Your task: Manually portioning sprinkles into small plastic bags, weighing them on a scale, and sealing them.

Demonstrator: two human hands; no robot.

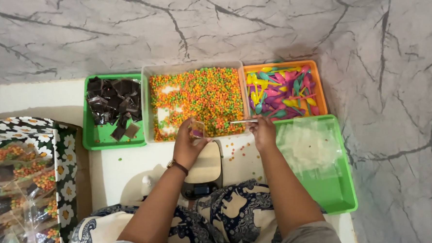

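Two hands work over the clear tub [147, 105] of orange and green sweets: the left hand [188, 146] has its grip clamped on a small clear pouch [197, 129] at the tub's near edge, the right hand [264, 132] pinches a thin metal scoop [242, 121] just beside it. Below sits a small scale [204, 173]. Dark wrappers fill the green tray [94, 136] left; coloured spoons fill the orange tray [320, 90] right.
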